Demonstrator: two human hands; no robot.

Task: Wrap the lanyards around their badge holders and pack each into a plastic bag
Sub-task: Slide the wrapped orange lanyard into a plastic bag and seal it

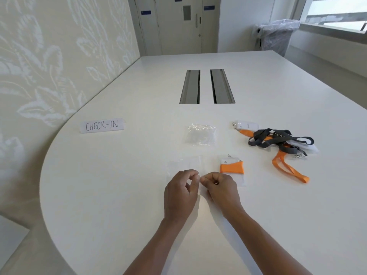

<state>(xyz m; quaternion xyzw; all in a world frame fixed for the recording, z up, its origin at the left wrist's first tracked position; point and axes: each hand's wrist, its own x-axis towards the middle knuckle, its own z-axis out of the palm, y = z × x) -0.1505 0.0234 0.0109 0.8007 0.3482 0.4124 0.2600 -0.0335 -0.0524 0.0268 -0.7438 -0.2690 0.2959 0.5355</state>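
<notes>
A clear plastic bag [185,165] lies flat on the white table [119,195] in front of me. My left hand [179,192] and my right hand [220,188] both pinch its near edge, fingertips almost meeting. Just right of the bag lies a badge holder [232,169] with an orange lanyard wrapped around it. Farther right sits a tangle of grey and orange lanyards [282,143] with their badge holders, and one white holder [246,125] at its far end. A crumpled stack of spare plastic bags [201,133] lies behind the flat bag.
A folded paper sign reading CHECK-IN [102,125] stands at the left. Two grey cable hatches [206,86] are set in the table's middle. A patterned wall runs along the left, and a bin lined with plastic [276,34] stands beyond the far right corner.
</notes>
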